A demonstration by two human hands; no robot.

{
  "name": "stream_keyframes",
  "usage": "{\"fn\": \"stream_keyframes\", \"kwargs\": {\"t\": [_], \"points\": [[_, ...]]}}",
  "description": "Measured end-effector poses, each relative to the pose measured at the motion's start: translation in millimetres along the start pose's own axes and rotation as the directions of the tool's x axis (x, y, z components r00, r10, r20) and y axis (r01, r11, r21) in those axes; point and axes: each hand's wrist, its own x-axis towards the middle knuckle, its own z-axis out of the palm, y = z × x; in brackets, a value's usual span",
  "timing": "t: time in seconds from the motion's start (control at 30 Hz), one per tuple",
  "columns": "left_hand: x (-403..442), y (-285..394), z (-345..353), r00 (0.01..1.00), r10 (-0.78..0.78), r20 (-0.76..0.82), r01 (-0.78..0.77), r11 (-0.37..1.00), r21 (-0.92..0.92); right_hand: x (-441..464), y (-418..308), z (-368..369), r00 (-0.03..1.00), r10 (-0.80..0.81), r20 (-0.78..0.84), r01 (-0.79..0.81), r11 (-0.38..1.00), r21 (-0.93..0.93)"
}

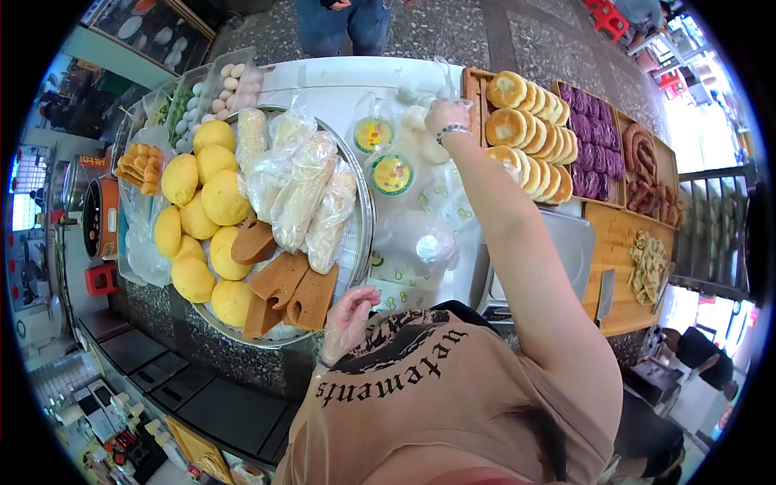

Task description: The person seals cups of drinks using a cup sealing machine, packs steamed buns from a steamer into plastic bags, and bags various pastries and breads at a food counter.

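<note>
My right hand [447, 118] reaches to the far side of the white table, its fingers closed on a clear plastic bag [443, 74]. Pale round items in clear bags [420, 133] lie right beside it; what they are is hard to make out. My left hand [346, 325], in a thin clear glove, is held before my chest with fingers loosely bent and nothing visible in it. Nearest to it are brown cake wedges [303, 295] on a big round metal tray [360, 250]. Yellow buns [226, 196] and plastic-wrapped white rolls [304, 190] share that tray.
Flat golden cakes [507, 128] fill a wooden tray at right, beside purple pieces [594, 145] and brown sausage-like coils [638, 158]. A cutting board [602, 238] holds chopped food [648, 267]. Eggs [230, 85] stand at back left. A person [343, 24] stands across the table.
</note>
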Motion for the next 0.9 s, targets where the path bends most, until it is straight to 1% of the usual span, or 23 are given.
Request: {"fn": "stream_keyframes", "kwargs": {"t": [0.03, 0.1, 0.13, 0.2, 0.23, 0.27, 0.3, 0.37, 0.43, 0.47, 0.53, 0.6, 0.63, 0.67, 0.73, 0.77, 0.83, 0.87, 0.9], "points": [[0.3, 1.3, 0.3, 1.0, -0.006, 0.002, 0.006, 1.0, 0.002, -3.9, 1.6, -4.4, 1.0, 0.004, 0.005, -0.004, 1.0, 0.002], [3.8, 4.3, 1.6, 0.999, -0.045, 0.004, 0.045, 0.998, 0.043, -9.7, 3.6, -17.2, 0.996, -0.042, 0.079, 0.047, 0.998, -0.051], [4.7, 4.5, 2.1, 0.999, -0.045, 0.005, 0.045, 0.998, 0.044, -15.9, 4.8, -18.6, 0.996, -0.041, 0.079, 0.045, 0.998, -0.05], [7.1, 5.0, 2.8, 0.999, -0.045, 0.011, 0.045, 0.998, 0.033, -32.7, 7.0, -21.5, 0.986, -0.132, -0.098, 0.128, 0.991, -0.045], [8.2, 5.9, 3.3, 0.999, -0.045, 0.013, 0.044, 0.998, 0.034, -38.9, 10.7, -24.4, 0.986, -0.13, -0.099, 0.127, 0.991, -0.044], [8.8, 7.3, 3.6, 0.998, -0.055, 0.001, 0.055, 0.998, 0.034, -46.7, 17.2, -29.1, 0.985, -0.153, 0.081, 0.149, 0.987, 0.062], [9.9, 8.4, 3.8, 0.998, -0.064, -0.012, 0.065, 0.997, 0.035, -56.1, 23.4, -33.6, 0.948, -0.191, 0.254, 0.15, 0.974, 0.172], [12.2, 5.5, 3.5, 0.998, -0.064, -0.022, 0.065, 0.997, 0.034, -108.3, 27.2, -64.3, 0.841, -0.258, 0.475, 0.187, 0.963, 0.193], [13.0, 3.7, 4.3, 0.997, -0.063, -0.034, 0.064, 0.997, 0.034, -139.4, 62.5, -32.5, 0.759, -0.446, 0.475, 0.363, 0.895, 0.261], [13.9, 3.5, 5.1, 0.996, -0.081, -0.029, 0.082, 0.996, 0.035, -154.1, 62.8, -27.5, 0.761, -0.446, 0.472, 0.361, 0.895, 0.264], [15.0, 5.4, 9.3, 0.994, -0.103, -0.022, 0.104, 0.994, 0.043, -177.4, 58.6, -17.0, 0.818, -0.397, 0.416, 0.248, 0.896, 0.369], [17.0, 9.7, 17.3, 0.992, -0.118, 0.033, 0.116, 0.991, 0.065, -173.3, 35.0, 0.2, 0.875, -0.407, 0.261, 0.266, 0.856, 0.444], [17.5, 8.6, 18.7, 0.994, -0.086, 0.065, 0.081, 0.994, 0.078, -169.0, 20.3, -4.2, 0.88, -0.421, 0.221, 0.314, 0.863, 0.397], [16.7, 7.7, 20.4, 0.994, -0.088, 0.067, 0.082, 0.993, 0.085, -163.7, 3.8, -13.3, 0.881, -0.438, 0.179, 0.359, 0.866, 0.348], [12.5, 6.2, 22.9, 0.993, -0.08, 0.088, 0.072, 0.993, 0.092, -152.2, -30.1, -28.1, 0.898, -0.437, 0.048, 0.421, 0.887, 0.189], [10.1, 5.5, 23.4, 0.992, -0.082, 0.092, 0.073, 0.992, 0.099, -143.8, -40.9, -25.3, 0.901, -0.432, 0.045, 0.417, 0.888, 0.195], [3.6, 3.6, 23.7, 0.994, -0.088, 0.069, 0.084, 0.995, 0.062, -130.4, -57.2, -16.6, 0.888, -0.448, 0.101, 0.434, 0.891, 0.137], [-0.4, 2.0, 21.9, 0.994, -0.087, 0.068, 0.082, 0.994, 0.069, -126.6, -62.6, -13.4, 0.888, -0.449, 0.096, 0.434, 0.89, 0.142], [-3.5, -0.2, 19.5, 0.994, -0.094, 0.06, 0.089, 0.992, 0.086, -120.9, -67.8, -11.5, 0.885, -0.426, 0.189, 0.417, 0.905, 0.086]]}}
